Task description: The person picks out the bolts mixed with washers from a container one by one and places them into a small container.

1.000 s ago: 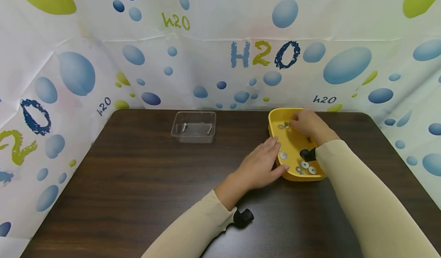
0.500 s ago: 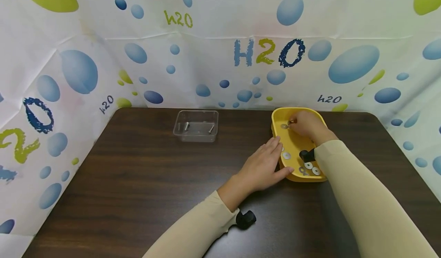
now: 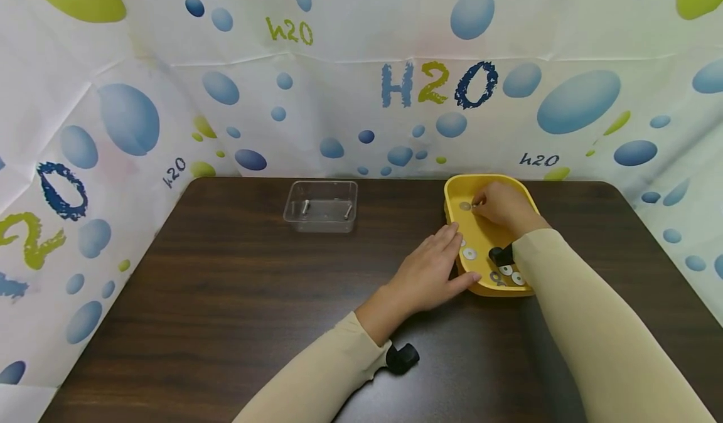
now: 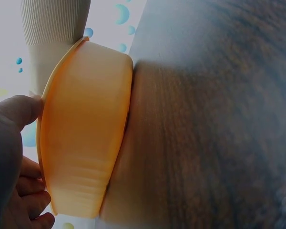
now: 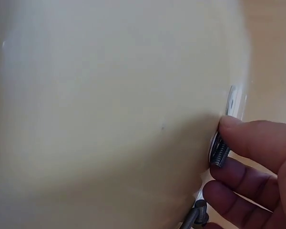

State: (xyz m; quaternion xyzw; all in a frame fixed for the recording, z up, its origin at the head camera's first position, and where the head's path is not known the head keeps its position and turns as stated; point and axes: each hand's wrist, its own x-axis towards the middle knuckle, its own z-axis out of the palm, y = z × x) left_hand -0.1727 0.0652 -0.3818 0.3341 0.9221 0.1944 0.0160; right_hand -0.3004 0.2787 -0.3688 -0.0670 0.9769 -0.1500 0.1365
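A yellow tray [image 3: 477, 291] stands at the right of the table with several washers [image 3: 469, 254] inside. My left hand [image 3: 426, 272] rests on its near left side; in the left wrist view the thumb [image 4: 24, 109] and the fingers touch the rim. My right hand [image 3: 503, 206] reaches into the tray's far end. In the right wrist view its thumb and finger pinch a threaded bolt [image 5: 221, 155], with a washer [image 5: 212, 145] right beside it. Another bolt [image 5: 194, 217] lies lower down, near the other fingers. The right forearm hides part of the tray.
A clear plastic box [image 3: 320, 224] with two small bolts [image 3: 306, 207] stands at the back, left of the tray. The dark wood table [image 3: 237, 272] ends against a printed curtain [image 3: 339, 96]. Black wrist cameras [image 3: 402, 359] sit on both sleeves.
My right fingers have closed around a small metal piece at the tray's far end, which earlier lay visible beside them. The left hand stays at the rim; the view has shifted slightly.
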